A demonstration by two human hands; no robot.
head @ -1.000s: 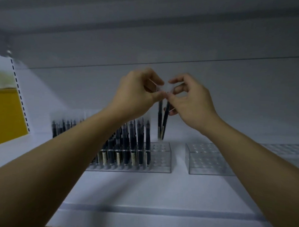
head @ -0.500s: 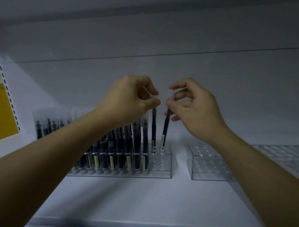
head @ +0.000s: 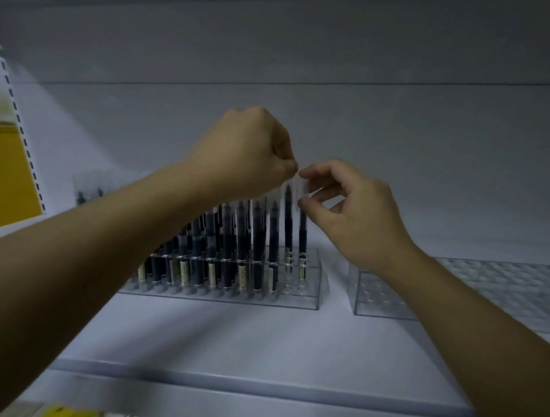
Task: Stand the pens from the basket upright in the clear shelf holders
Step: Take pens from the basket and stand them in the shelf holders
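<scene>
**Two pens lowered into the holder**

One second ago both pens hang in the air above the clear holder (head: 316,282). Half a second ago their tips reach the holes. Now both stand nearly upright in adjacent holes at the holder's right end, just beside the pens already stocked (head: 225,234).

- The left hand (head: 247,156) pinches the top of the left pen (head: 287,221) with its fingers curled.
- The right hand (head: 349,211) pinches the clear cap of the right pen (head: 303,231) between thumb and forefinger.
- The hands sit close together and almost touch.

Neither pen is released (whether each has reached the bottom of its hole cannot be told). The insertion step appears nearly complete. A few holes remain free at the right end, and the second holder (head: 386,298), further right on the shelf (head: 261,343), holds no pens, so much of the task probably remains.
</scene>
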